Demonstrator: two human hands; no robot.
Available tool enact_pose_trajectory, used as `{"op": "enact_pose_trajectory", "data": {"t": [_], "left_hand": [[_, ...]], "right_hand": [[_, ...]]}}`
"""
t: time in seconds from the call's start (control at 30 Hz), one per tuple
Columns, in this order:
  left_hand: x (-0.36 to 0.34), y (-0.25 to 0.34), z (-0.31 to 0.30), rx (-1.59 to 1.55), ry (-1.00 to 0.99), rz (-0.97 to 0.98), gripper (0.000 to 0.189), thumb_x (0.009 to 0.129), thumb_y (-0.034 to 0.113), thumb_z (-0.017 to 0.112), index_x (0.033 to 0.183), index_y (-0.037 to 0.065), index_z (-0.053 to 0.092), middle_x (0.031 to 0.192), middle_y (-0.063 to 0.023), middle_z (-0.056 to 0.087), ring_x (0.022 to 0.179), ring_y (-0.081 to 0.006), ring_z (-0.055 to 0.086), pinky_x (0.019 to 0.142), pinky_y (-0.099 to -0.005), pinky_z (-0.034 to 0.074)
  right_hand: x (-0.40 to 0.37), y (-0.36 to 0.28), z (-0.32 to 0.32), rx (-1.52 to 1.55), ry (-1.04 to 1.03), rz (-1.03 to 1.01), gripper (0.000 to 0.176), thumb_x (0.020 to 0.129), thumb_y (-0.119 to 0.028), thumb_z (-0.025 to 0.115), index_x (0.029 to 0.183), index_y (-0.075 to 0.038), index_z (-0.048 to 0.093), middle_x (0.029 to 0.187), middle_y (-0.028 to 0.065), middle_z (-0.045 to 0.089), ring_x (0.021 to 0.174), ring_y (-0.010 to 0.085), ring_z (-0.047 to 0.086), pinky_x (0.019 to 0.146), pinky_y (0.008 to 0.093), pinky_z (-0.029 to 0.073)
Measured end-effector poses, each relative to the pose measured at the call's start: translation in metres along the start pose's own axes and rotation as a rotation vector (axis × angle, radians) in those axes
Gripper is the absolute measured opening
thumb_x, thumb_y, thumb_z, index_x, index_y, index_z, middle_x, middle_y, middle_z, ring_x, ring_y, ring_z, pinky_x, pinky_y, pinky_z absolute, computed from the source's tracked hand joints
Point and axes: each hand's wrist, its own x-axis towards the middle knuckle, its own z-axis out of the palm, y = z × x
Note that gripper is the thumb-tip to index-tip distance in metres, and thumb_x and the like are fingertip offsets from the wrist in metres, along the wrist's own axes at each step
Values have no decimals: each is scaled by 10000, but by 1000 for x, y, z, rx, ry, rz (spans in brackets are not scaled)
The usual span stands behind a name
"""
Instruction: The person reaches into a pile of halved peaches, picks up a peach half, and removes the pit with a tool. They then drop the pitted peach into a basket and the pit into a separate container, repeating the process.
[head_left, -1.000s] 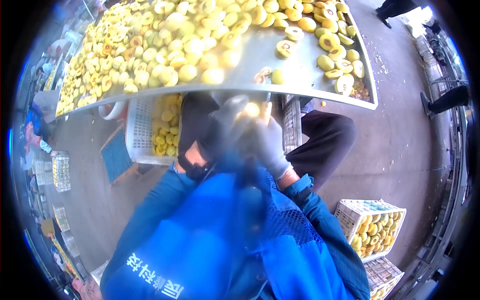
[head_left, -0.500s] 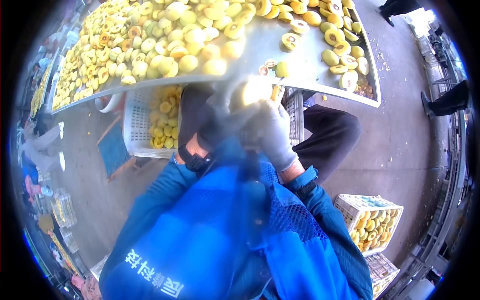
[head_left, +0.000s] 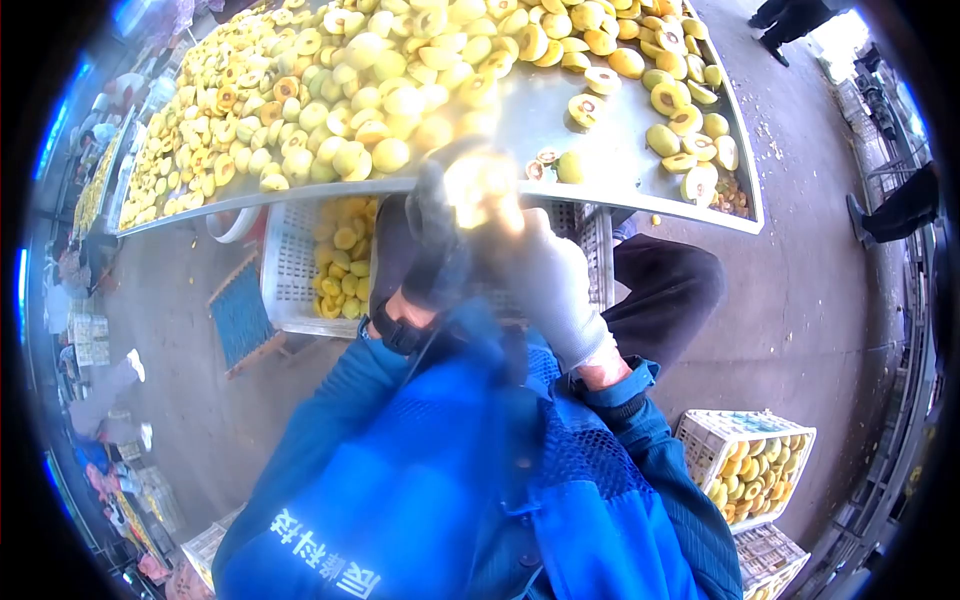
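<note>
My left hand [head_left: 432, 240], in a dark glove, is closed around a yellow stone fruit [head_left: 482, 188] just in front of the table's near edge. Glare and a blurred patch of the lens hide its details. Beside it my right hand [head_left: 552, 285], in a pale grey glove, has its fingers curled in against the fruit. What these fingers hold is smeared and I cannot make it out. Beyond both hands, a metal-topped table [head_left: 530, 110] carries a heap of halved yellow fruit [head_left: 340, 100]. Pitted-looking halves and brown stones [head_left: 738, 200] lie on its right side.
Below the table edge stands a white crate [head_left: 290, 265] with fruit in it, left of my legs. A blue woven stool [head_left: 243, 312] is farther left. Stacked crates [head_left: 752, 475] of fruit halves stand at lower right. Another person's leg [head_left: 895, 205] shows at right.
The view has shifted, so the table sits slightly lower and farther right. Both hands stay together at the fruit; my right hand has turned and sits lower against the table edge.
</note>
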Motion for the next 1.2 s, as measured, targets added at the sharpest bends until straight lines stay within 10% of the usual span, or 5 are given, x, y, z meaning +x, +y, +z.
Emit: {"op": "enact_pose_trajectory", "data": {"t": [0.4, 0.8, 0.93, 0.97, 1.2], "left_hand": [[4, 14, 13, -108, 24, -43, 477, 1065, 345, 345, 1043, -42, 624, 858, -91, 667, 764, -154, 616, 728, -294, 507], [37, -59, -51, 633, -317, 676, 303, 967, 164, 551, 1146, -67, 631, 1098, -181, 682, 1040, -278, 643, 908, -385, 511], [61, 38, -10, -206, -649, 76, 420, 1016, 287, 482, 1160, -77, 635, 1118, -180, 668, 1092, -264, 619, 980, -401, 473], [59, 42, -4, -355, -578, 1, 441, 1019, 322, 476, 1122, -74, 643, 1097, -185, 664, 1070, -275, 619, 984, -404, 468], [65, 61, -5, -182, -691, 256, 384, 1026, 291, 501, 917, -47, 646, 903, -137, 677, 890, -216, 631, 875, -375, 499]], "right_hand": [[-8, 7, -2, -126, -115, -72, 294, 794, -150, 616, 1081, -90, 598, 968, 54, 567, 645, 160, 526, 449, 257, 443], [16, 7, -75, 1336, -304, 347, 287, 913, -166, 594, 1156, -15, 596, 875, 247, 670, 793, 385, 675, 692, 410, 544], [19, 15, -83, 812, -301, 333, 274, 848, -210, 661, 986, 5, 561, 784, 298, 633, 791, 488, 631, 651, 505, 518], [15, 17, -67, 947, -250, 331, 198, 883, -93, 612, 1045, 16, 577, 776, 109, 639, 708, 168, 622, 650, 326, 503], [13, 21, -81, 998, -333, 252, 236, 912, -131, 611, 1100, 11, 594, 866, 0, 623, 792, 91, 579, 712, 260, 496]]}}
